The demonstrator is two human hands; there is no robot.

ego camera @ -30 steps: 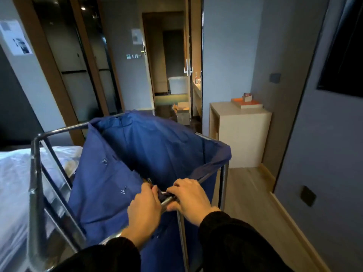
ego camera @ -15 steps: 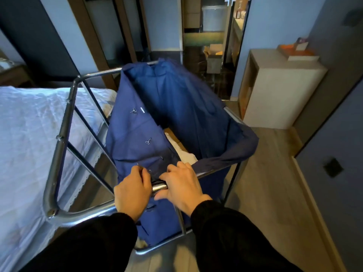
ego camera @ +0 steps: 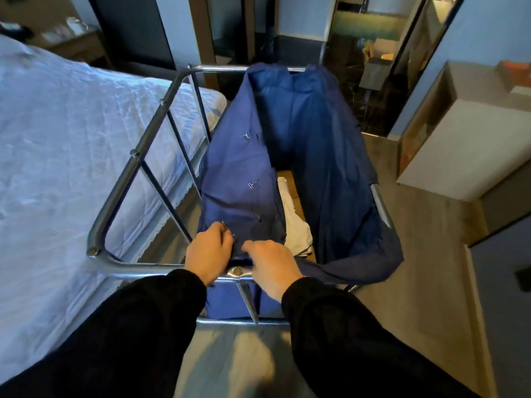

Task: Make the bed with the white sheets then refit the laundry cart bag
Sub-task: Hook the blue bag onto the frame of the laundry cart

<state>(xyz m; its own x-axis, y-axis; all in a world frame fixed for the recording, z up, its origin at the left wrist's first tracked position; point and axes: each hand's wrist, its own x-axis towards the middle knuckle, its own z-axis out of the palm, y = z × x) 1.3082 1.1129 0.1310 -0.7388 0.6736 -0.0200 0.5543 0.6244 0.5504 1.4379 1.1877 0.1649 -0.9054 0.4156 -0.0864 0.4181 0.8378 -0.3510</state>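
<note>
Blue laundry bag (ego camera: pixel 301 145) hangs inside the steel cart frame (ego camera: pixel 138 162), in the aisle just beside the bed (ego camera: pixel 71 139); far hem over the far rail, right hem draped over the right rail, left side slack and well clear of the left rail, metal snaps showing on that panel. In the bag: a crumpled white cloth (ego camera: pixel 296 222) lying on a brown board (ego camera: pixel 287 179) at the bottom. Left hand (ego camera: pixel 208 254) and right hand (ego camera: pixel 273 267) sit side by side at the near rail, a small gap between them, fingers of each curled into the bag's near hem. Bed covered with a wrinkled white sheet (ego camera: pixel 57 173); pale cabinet (ego camera: pixel 459 145) at right. Against half a second ago: view tipped further down, more of the bag's inside showing; the bag drapes the same way; both hands on the same spot, fingers reaching further into the fabric.
</note>
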